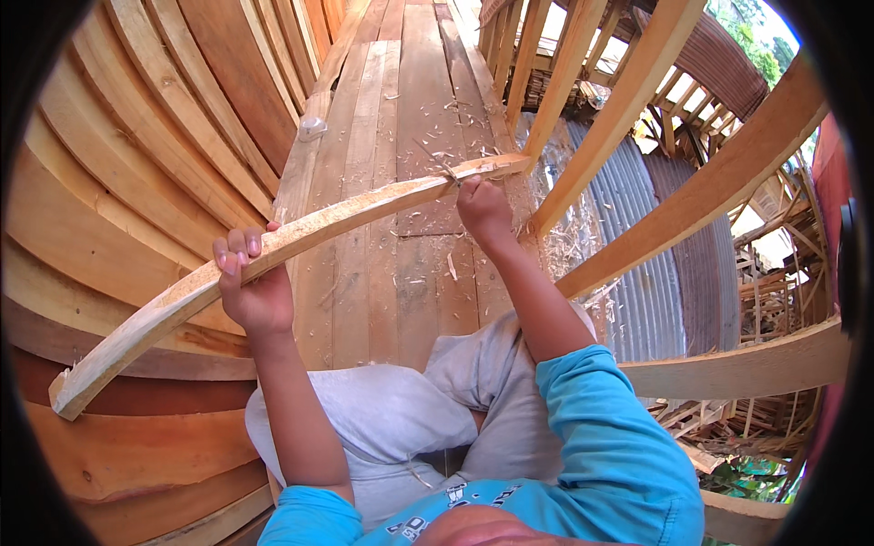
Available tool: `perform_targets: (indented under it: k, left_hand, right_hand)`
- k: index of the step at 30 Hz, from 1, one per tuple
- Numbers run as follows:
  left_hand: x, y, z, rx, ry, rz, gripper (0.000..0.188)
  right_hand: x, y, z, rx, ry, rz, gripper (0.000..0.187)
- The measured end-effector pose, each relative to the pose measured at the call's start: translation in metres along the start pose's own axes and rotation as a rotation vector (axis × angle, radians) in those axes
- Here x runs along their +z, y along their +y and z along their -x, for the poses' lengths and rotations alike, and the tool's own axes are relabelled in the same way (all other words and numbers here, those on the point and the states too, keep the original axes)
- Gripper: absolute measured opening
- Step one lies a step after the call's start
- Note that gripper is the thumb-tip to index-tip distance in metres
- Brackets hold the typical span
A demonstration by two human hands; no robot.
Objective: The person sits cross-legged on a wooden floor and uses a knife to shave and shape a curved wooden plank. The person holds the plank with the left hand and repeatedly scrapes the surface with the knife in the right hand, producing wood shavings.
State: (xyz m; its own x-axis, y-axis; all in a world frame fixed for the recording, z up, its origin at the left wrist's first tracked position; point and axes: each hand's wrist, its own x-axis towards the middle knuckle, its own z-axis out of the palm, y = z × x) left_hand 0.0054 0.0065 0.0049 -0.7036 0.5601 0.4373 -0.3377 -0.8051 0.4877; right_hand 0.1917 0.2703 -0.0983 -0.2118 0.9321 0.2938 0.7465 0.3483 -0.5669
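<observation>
A long, slightly curved wooden beam (355, 207) lies slantwise in front of me, from the planks at lower left to a slat at upper right. Its top face looks rough and freshly cut. My left hand (255, 287) is wrapped around the beam left of its middle, fingers over the far edge. Close to the far right end, my right hand (485, 214) is closed in a fist against the beam's near side. A thin, narrow-bladed tool (437, 159) sticks out of that fist across the beam; its handle is hidden, so its exact kind is unclear.
Wood shavings (451, 264) litter the plank floor (364, 300). Curved boards (137, 200) wall the left side. Upright slats (628, 118) stand at right, with corrugated metal sheets (637, 246) beyond them. A small clear object (312, 126) sits at the floor's left edge.
</observation>
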Motion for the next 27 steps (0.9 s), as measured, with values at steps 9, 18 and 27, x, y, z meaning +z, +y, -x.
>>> perform_targets:
  k: [9,18,27]
  left_hand:
    - [-0.002,0.002,0.0,0.017,-0.021,0.008,0.023]
    - [-0.001,0.001,0.0,0.022,0.015,0.005,0.024]
    - [-0.004,-0.001,0.004,0.004,-0.04,-0.021,0.021]
  right_hand:
    - [-0.012,-0.045,0.018,-0.017,-0.093,0.028,0.059]
    - [-0.005,0.008,-0.004,0.147,-0.041,-0.074,0.053]
    - [-0.024,-0.027,0.01,-0.004,-0.103,0.039,0.053]
